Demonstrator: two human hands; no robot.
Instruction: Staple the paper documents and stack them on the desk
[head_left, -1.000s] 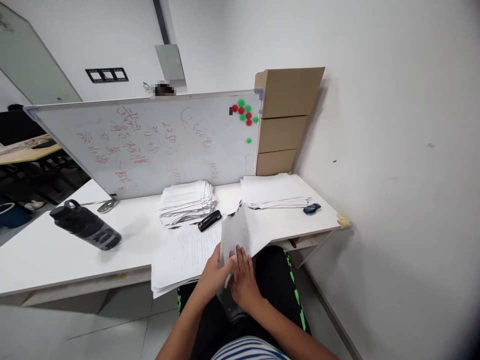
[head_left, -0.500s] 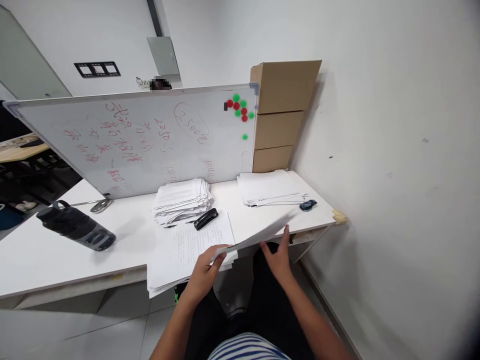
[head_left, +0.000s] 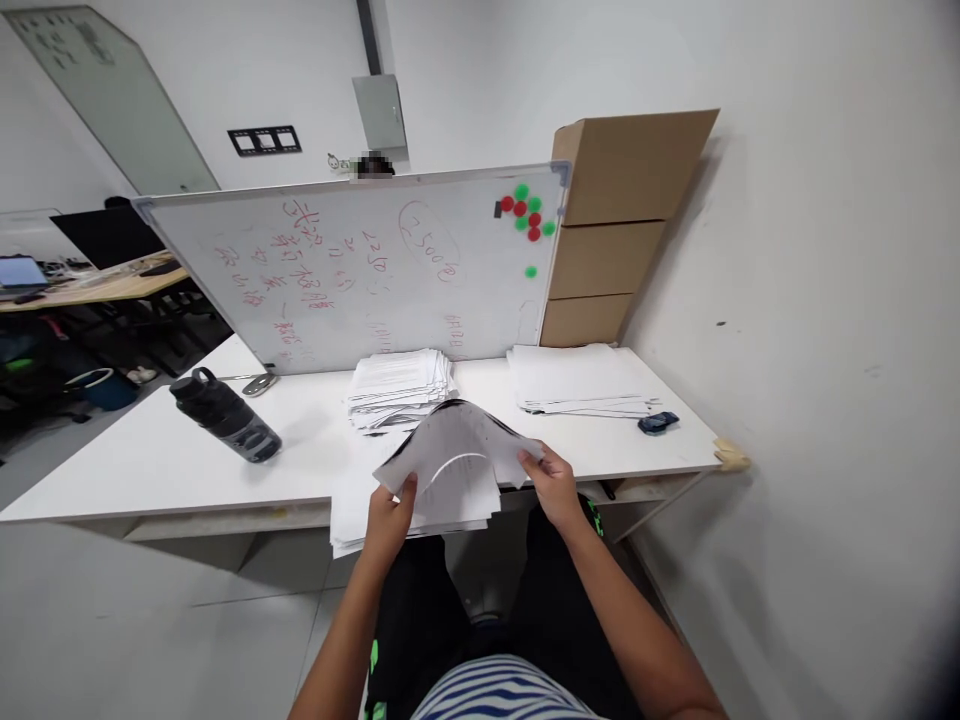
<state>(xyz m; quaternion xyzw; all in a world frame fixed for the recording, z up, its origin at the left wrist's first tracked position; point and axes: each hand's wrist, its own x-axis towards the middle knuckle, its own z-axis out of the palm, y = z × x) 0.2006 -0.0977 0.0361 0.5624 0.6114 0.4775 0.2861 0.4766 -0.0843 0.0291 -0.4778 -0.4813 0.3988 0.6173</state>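
Note:
Between my two hands a few white paper sheets (head_left: 457, 440) arch upward in a bow above the near edge of the desk. My left hand (head_left: 393, 510) pinches their left end, thumb on top. At the right end my right hand (head_left: 551, 480) grips them in the same way. Below lies a stack of printed papers (head_left: 360, 515), its front overhanging the desk edge. Behind the arched sheets rises a thicker, uneven pile of papers (head_left: 397, 385). The black stapler seen earlier is hidden now, with the raised sheets in front of its place.
A flatter paper stack (head_left: 577, 380) lies back right, with a small dark object (head_left: 658, 423) beside it. On the left a dark bottle (head_left: 229, 415) stands on the white desk (head_left: 187, 470). A whiteboard (head_left: 420, 270) and cardboard boxes (head_left: 622, 255) line the back.
The sheets, earlier tilted flat with my right hand open under them, have moved left over the stack and bowed upward. My right hand has closed on their right end. The view has shifted left.

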